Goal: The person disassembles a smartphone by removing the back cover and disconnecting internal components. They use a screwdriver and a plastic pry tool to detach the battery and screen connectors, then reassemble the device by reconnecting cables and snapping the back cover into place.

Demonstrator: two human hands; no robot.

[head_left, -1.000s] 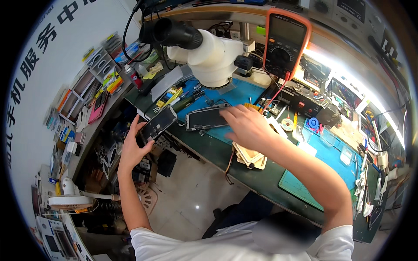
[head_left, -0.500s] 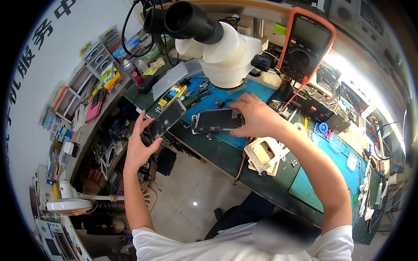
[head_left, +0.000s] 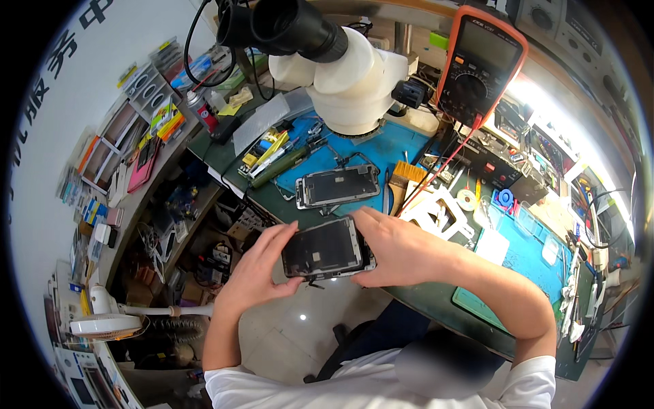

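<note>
My left hand (head_left: 262, 269) and my right hand (head_left: 381, 252) are closed on opposite ends of a dark phone assembly (head_left: 320, 247), held over the bench's front edge. It looks like a screen panel with a second framed part under it, and a short cable hangs below. Just beyond my fingers, another dark phone part (head_left: 336, 185) with a light rim and loose flex cables lies on the blue mat (head_left: 402, 142). The white head of a microscope (head_left: 340, 88) stands over that mat.
An orange multimeter (head_left: 477, 68) stands behind, with red leads hanging. Tools, white frames (head_left: 436, 211) and small parts crowd the green bench (head_left: 443, 307); a second blue mat (head_left: 531, 266) is at right. A left-hand shelf (head_left: 136, 198) holds boxes, and a white fan (head_left: 102, 320) is below it.
My right hand has left the phone part on the mat and come down to grip the left-held assembly. My left hand has moved right, bringing that assembly toward the middle.
</note>
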